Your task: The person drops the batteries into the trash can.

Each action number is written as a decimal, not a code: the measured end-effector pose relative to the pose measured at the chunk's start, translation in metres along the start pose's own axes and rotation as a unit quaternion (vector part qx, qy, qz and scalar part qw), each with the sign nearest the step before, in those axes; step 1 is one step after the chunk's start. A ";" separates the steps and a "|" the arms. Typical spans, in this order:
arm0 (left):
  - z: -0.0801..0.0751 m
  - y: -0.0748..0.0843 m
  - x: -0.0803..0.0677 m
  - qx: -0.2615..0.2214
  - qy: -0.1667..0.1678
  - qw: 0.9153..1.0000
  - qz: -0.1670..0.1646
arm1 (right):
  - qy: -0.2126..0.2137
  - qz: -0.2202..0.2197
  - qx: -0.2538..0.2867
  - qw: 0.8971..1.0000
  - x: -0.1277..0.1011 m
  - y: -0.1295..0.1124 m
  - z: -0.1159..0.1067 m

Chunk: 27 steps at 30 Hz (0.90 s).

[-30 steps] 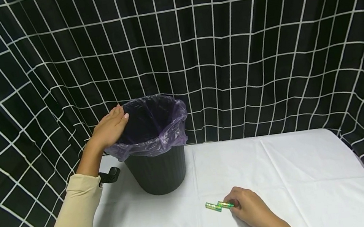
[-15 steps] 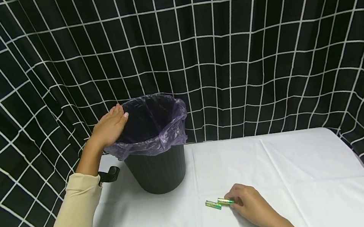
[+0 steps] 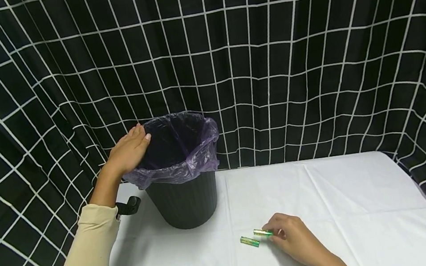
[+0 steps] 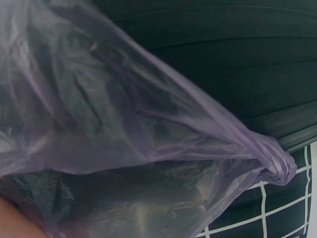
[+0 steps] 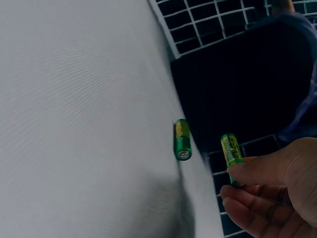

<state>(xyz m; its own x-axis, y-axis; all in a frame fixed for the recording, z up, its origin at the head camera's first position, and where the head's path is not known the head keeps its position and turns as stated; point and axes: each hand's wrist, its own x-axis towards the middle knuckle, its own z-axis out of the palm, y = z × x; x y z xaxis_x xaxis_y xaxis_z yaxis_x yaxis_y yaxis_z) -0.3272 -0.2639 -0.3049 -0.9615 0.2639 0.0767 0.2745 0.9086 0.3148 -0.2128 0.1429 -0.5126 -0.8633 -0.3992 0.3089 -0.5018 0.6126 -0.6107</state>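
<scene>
My right hand [image 3: 291, 237] pinches a green and gold battery [image 3: 263, 233] between thumb and fingertips, close over the white table. In the right wrist view the held battery [image 5: 231, 151] sticks out past the thumb. A second, matching battery [image 3: 249, 241] lies on the cloth just left of it. My left hand [image 3: 128, 149] rests with straight fingers on the left rim of a black trash bin [image 3: 185, 201]. The bin is lined with a purple plastic bag [image 3: 202, 157] folded over its rim. Seen from the left wrist, the bag's edge is gathered into a knot [image 4: 277, 166].
A white cloth [image 3: 325, 190] with fold creases covers the table. Black curtains with a white grid [image 3: 268, 62] hang behind and on both sides. The bin stands at the table's back left, near the curtain.
My right hand has lifted slightly and moved a little away from me with its battery, widening the gap to the lying battery. The left hand stays on the rim.
</scene>
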 end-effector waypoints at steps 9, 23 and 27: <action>0.001 -0.002 0.000 0.004 -0.001 1.000 -0.003 | 0.010 -0.020 0.018 1.000 0.000 -0.010 -0.010; 0.001 -0.001 0.000 0.013 0.002 1.000 0.002 | 0.082 -0.095 0.022 0.992 -0.002 -0.023 -0.028; 0.001 -0.001 0.000 0.010 0.005 1.000 0.002 | 0.103 -0.120 0.019 0.987 -0.003 -0.028 -0.033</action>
<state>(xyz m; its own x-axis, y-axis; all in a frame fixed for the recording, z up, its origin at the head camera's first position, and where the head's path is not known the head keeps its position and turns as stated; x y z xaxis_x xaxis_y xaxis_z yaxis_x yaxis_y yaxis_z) -0.3274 -0.2640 -0.3065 -0.9602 0.2650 0.0880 0.2792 0.9134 0.2963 -0.1975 0.1496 -0.4720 -0.7149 -0.3793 0.5874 -0.6937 0.4907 -0.5273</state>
